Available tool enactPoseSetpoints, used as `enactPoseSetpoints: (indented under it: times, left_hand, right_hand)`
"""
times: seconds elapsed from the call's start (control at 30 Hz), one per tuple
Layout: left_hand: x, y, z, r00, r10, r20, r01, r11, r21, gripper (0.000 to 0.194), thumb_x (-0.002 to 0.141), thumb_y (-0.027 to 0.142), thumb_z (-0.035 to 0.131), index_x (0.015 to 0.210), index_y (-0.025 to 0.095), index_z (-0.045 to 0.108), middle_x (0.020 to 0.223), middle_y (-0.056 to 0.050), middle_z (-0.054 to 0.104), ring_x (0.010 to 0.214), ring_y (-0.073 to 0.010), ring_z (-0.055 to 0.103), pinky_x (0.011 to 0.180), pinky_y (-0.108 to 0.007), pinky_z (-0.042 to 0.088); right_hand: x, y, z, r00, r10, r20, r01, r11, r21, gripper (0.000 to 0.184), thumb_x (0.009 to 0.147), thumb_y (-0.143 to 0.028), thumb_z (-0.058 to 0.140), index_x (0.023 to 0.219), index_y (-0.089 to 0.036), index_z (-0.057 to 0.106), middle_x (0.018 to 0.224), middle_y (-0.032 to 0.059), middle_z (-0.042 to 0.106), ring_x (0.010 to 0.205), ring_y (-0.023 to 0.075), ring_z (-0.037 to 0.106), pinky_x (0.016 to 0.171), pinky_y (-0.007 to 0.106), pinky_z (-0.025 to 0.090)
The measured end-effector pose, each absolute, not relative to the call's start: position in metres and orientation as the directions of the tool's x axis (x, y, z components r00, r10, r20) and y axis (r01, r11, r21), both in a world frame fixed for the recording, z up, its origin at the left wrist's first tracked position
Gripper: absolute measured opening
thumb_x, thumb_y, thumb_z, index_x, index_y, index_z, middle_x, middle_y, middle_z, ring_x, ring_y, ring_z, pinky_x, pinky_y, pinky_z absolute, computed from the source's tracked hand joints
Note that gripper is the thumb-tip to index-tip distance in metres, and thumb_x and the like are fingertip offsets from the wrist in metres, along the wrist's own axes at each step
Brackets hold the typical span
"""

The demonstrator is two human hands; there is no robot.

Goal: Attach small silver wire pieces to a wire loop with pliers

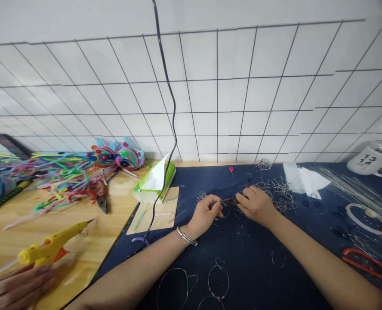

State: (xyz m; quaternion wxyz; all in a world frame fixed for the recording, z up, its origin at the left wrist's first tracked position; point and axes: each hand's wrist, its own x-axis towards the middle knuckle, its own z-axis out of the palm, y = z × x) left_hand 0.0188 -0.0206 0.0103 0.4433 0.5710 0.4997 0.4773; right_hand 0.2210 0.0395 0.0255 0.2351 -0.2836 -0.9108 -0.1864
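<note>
My left hand [208,209], with a silver bangle at the wrist, is closed in a pinch on a thin wire. My right hand [254,204] wraps around pliers [230,201], whose dark jaws point left and meet the wire by my left fingertips. The pliers' handles are hidden in my palm. Beyond my right hand lies a tangle of thin wire pieces [279,192]. Closer to me on the dark blue cloth [249,267] are bent wire loops, one with small pink beads [217,296]. A pink button-like piece [231,169] lies near the wall.
At the left, another person's hand [18,286] holds a yellow glue gun [53,243] over the wooden table. Colourful pipe cleaners [62,176] lie behind it. A black cable [170,90] hangs past a tissue pack [155,183]. Right: white mug [371,159], orange-handled scissors [367,263], long wires [355,193].
</note>
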Motion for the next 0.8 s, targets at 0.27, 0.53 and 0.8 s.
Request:
enactPoseSetpoints:
  times: [0.27,0.53,0.8]
  left_hand:
    - [0.0191,-0.0223,0.0092,0.049,0.992,0.114,0.115,-0.119,0.986,0.017,0.083,0.029,0.045,0.079,0.014,0.051,0.061,0.0,0.058,0.055,-0.0101,0.057,0.056,-0.021,0.042]
    - [0.02,-0.0219,0.0068,0.043,0.993,0.108,0.094,-0.112,0.989,0.015,0.082,0.028,0.046,0.078,0.014,0.051,0.062,0.001,0.057,0.055,-0.0099,0.057,0.055,-0.021,0.043]
    - [0.0198,-0.0217,0.0079,0.041,0.993,0.115,0.115,-0.119,0.986,0.015,0.082,0.028,0.046,0.077,0.014,0.051,0.06,0.001,0.057,0.054,-0.0097,0.056,0.055,-0.02,0.043]
  right_hand:
    - [0.2196,0.0386,0.0242,-0.737,0.448,0.506,0.606,0.77,0.2,0.017,0.081,-0.029,0.047,0.089,-0.018,0.059,0.07,0.0047,0.046,0.071,0.0164,0.039,0.064,0.027,0.029]
    - [0.2186,0.0378,0.0212,-0.735,0.479,0.481,0.621,0.759,0.194,0.017,0.082,-0.029,0.046,0.085,-0.019,0.059,0.069,0.0043,0.045,0.07,0.016,0.038,0.063,0.027,0.028]
    - [0.2186,0.0377,0.0205,-0.732,0.5,0.463,0.629,0.756,0.179,0.018,0.082,-0.03,0.045,0.085,-0.019,0.059,0.07,0.0043,0.046,0.07,0.0156,0.039,0.062,0.026,0.027]
